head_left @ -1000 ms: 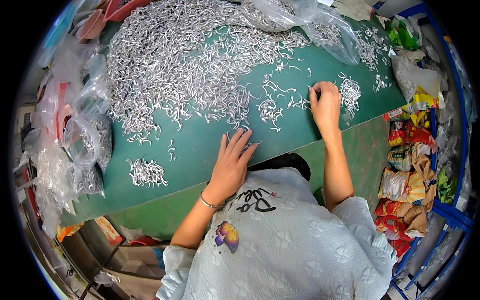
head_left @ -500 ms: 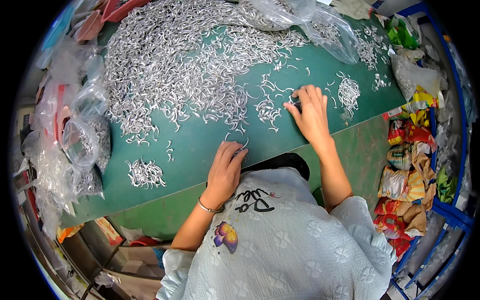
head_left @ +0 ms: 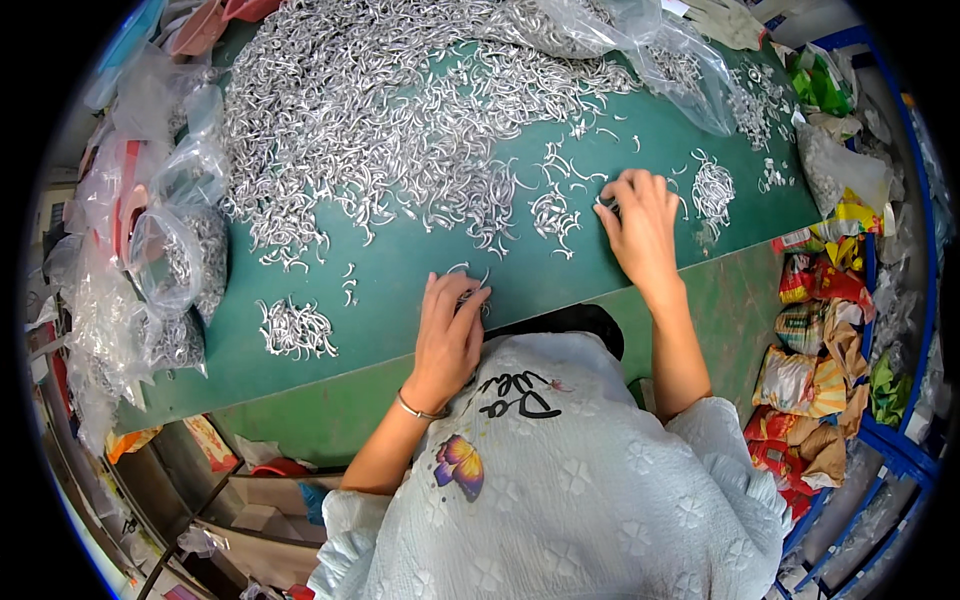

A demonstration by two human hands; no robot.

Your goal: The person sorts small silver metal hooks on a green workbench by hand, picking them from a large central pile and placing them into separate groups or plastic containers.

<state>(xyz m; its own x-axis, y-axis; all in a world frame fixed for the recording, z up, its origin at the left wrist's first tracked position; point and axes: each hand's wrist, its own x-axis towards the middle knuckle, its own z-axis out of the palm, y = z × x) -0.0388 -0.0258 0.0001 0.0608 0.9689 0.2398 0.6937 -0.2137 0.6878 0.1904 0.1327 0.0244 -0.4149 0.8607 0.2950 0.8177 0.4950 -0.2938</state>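
Green matting covers the table (head_left: 400,290), seen from above. At far left, clear plastic bags (head_left: 165,260) holding sorted metal stand along the table edge. Just right of them, near the front, lies a small separate cluster of hooks (head_left: 295,328). Across the far half spreads the main heap of small curved silver metal pieces (head_left: 400,120), thinning toward the near edge. The left hand (head_left: 450,335) rests palm down near the front edge, fingers close together and curled over a few loose pieces (head_left: 468,272); whether it pinches one cannot be told. To its right sits a small bunch (head_left: 552,215). The right hand (head_left: 640,220) lies farther out, fingers bent, their tips on pieces at its far-left side. Beyond it, a tidy pile (head_left: 712,188), then a large clear bag (head_left: 680,60) and snack wrappers (head_left: 810,340) at right. Good practice here, as a judgement: draw few pieces at a time clear of the heap, keeping finished clusters well apart.
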